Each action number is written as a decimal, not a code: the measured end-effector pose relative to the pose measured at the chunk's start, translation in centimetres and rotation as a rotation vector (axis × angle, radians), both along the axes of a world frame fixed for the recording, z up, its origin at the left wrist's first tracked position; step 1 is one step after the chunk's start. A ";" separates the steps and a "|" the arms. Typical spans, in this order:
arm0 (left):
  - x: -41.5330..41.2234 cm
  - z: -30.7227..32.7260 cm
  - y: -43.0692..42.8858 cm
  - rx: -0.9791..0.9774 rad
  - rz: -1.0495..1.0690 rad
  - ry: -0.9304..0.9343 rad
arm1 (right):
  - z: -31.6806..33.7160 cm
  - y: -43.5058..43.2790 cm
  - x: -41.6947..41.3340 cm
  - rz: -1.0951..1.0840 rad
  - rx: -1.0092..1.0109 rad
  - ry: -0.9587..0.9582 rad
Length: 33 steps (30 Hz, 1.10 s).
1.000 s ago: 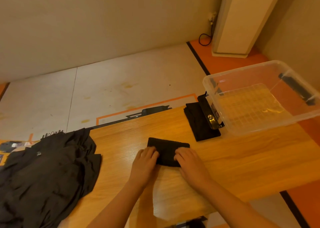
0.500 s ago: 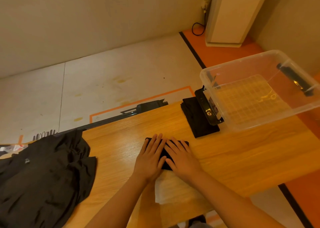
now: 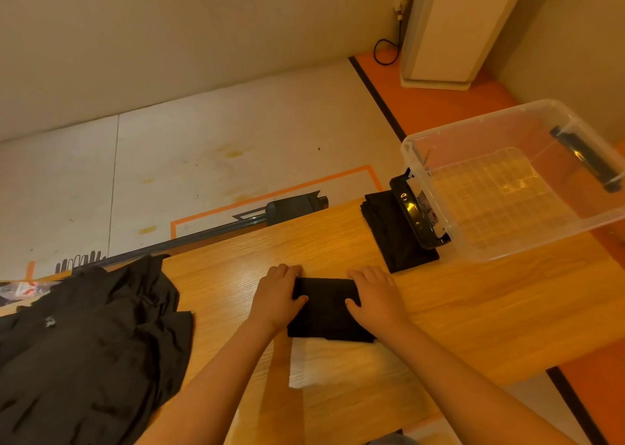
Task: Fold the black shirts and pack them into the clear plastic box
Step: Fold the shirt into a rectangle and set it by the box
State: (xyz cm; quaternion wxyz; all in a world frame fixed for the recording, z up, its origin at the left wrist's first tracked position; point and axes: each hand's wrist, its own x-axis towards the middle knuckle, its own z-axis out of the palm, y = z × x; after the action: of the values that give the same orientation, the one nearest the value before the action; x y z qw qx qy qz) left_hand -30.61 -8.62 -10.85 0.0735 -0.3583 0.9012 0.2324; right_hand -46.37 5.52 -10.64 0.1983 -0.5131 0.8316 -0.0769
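One folded shirt [image 3: 326, 312] lies at centre frame on the bench [image 3: 490, 309], with both hands, left [image 3: 275, 297] and right [image 3: 377, 297], gripping its ends. Another folded shirt [image 3: 389, 235] sits just beside the clear plastic box [image 3: 507, 114] at right, which holds no shirt yet. An unfolded pile [image 3: 84, 343] waits lower left, so most work remains.

A wooden table [image 3: 473, 309] is filling the lower frame. A dark metal bar [image 3: 189, 240] is running along its far edge, centre left. At upper right, a tall white unit [image 3: 449, 25] is standing on orange floor [image 3: 439, 106], with a black cable [image 3: 376, 51] looping beside it.
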 end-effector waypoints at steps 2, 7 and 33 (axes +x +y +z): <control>-0.6 0.0 -0.7 0.048 0.007 -0.071 | 0.4 -0.7 -0.3 0.009 0.055 -0.010; -1.0 0.1 -1.0 0.217 -0.031 -0.086 | 0.7 -0.5 -0.5 0.030 0.114 -0.070; -19.5 4.0 -5.0 1.083 0.320 0.330 | 3.2 2.3 -7.0 -1.128 -0.544 -1.143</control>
State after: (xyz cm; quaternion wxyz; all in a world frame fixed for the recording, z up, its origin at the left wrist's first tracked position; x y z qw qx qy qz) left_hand -50.07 -13.60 -6.86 0.0690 -0.3604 0.5884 0.7205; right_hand -53.40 7.80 -7.40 0.3898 0.0667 0.6874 -0.6092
